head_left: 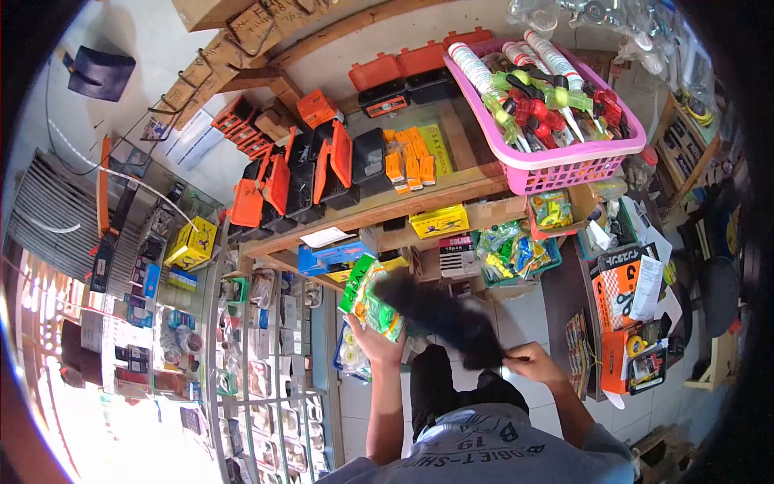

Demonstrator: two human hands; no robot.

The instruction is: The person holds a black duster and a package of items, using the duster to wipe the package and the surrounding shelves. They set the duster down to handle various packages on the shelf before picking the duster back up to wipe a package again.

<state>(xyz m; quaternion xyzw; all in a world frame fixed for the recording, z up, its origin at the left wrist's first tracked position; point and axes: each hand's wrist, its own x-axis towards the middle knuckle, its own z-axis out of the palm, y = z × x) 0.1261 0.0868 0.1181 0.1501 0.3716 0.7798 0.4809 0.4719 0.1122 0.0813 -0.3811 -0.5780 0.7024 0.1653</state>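
My left hand (379, 343) is closed on the lower edge of a green and clear plastic packet (372, 300), held up in front of the wooden shelf. Printed letters show on the packet's green header, and green and orange contents show through it. My right hand (532, 362) grips the thin end of a dark, fluffy feather duster (451, 319). The duster slants up to the left, blurred by motion, and its tip overlaps the right side of the packet in this view.
A pink basket (564, 157) of screwdrivers and white tubes stands on the wooden shelf (379, 214), beside open orange and black boxes (330, 165). Below are a yellow box (439, 222) and a teal basket (516, 254) of packets. Glass shelving (270, 387) stands left, an orange box (619, 294) right.
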